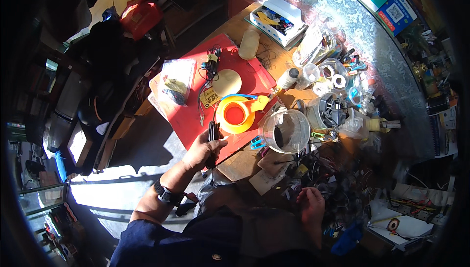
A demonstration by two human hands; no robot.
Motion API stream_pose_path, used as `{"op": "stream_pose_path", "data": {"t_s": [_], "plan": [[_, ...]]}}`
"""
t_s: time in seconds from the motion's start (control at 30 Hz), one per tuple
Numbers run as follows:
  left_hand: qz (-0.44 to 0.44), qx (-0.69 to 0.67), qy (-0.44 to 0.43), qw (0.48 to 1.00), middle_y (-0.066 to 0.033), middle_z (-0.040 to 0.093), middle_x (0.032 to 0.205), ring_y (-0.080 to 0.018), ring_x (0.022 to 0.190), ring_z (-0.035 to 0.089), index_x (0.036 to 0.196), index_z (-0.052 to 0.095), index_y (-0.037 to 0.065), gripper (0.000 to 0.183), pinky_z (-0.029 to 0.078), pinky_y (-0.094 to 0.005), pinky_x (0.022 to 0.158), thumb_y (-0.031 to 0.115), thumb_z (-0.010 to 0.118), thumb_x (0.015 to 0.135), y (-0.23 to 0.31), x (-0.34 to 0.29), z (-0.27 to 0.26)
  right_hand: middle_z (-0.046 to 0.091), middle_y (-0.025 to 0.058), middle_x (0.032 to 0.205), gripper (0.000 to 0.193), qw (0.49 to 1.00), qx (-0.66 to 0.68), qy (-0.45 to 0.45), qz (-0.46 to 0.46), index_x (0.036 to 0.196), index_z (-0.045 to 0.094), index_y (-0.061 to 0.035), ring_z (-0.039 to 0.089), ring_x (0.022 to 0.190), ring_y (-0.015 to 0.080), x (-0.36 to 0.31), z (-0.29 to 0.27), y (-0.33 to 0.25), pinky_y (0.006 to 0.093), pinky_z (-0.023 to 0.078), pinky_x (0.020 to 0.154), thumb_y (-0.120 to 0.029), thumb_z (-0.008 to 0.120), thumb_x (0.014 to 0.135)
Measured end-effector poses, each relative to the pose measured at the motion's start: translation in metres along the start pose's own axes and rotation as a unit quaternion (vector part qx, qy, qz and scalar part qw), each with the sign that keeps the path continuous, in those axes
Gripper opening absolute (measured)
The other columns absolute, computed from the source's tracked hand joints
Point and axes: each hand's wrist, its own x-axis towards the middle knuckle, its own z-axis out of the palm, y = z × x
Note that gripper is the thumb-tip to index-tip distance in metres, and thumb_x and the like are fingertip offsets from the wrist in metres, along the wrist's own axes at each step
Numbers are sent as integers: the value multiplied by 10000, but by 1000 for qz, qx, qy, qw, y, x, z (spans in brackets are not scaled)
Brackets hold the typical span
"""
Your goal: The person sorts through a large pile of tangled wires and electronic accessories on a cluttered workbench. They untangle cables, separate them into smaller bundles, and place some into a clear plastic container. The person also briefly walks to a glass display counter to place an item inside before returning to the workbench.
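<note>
A folded bundle of black cable stands upright in the closed fingers of my left hand, over the near edge of a red board. Just beyond the bundle lies a yellow and orange round thing with a handle-like arm, with a red disc showing in its middle. My right hand is low on the right, its fingers curled beside a dark tangle of cables. Whatever it holds, if anything, cannot be made out. A clear round tub stands between the hands, farther off.
On the red board lie a plastic bag, another black cable and a pale round disc. Several tubs, tape rolls and a white box of small parts crowd the far right. A blue clip lies near the tub.
</note>
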Motion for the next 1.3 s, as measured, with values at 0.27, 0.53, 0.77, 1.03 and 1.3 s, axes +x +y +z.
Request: {"op": "stream_pose_path", "data": {"t_s": [0.27, 0.53, 0.77, 1.03, 1.3], "plan": [[52, -200, -203, 957, -161, 522, 1161, -288, 1049, 553, 1288, 352, -12, 606, 400, -398, 957, 56, 573, 729, 17, -8, 18, 616, 47, 779, 127, 996, -79, -24, 26, 927, 603, -14, 588, 690, 123, 2, 11, -3, 237, 473, 628, -105, 520, 899], [127, -158, -221, 954, -114, 488, 1269, -213, 1164, 486, 1353, 337, 29, 688, 393, -324, 980, -102, 616, 737, 25, -19, 33, 613, 49, 779, 129, 994, -100, -21, 37, 934, 602, -12, 587, 692, 128, 2, 14, -5, 242, 471, 628, -94, 508, 901], [160, -144, -233, 948, -95, 471, 1288, -193, 1159, 484, 1403, 257, 59, 734, 408, -308, 964, -144, 565, 769, 31, -29, 40, 615, 45, 791, 124, 994, -98, -15, 46, 941, 600, -23, 583, 715, 128, 2, 17, -8, 251, 462, 643, -104, 515, 900], [165, -167, -248, 940, -83, 501, 1233, -158, 1106, 513, 1383, 273, 59, 690, 428, -282, 933, -141, 563, 790, 37, -31, 49, 617, 45, 786, 120, 992, -112, -13, 48, 942, 599, -25, 582, 700, 128, 3, 22, -9, 253, 463, 638, -103, 517, 902], [151, -167, -246, 943, -77, 511, 1218, -153, 1092, 519, 1367, 292, 66, 659, 423, -281, 933, -123, 566, 799, 36, -29, 48, 617, 54, 785, 125, 991, -121, -13, 49, 942, 595, -13, 583, 700, 131, 3, 18, -5, 258, 467, 642, -99, 513, 902]]}}
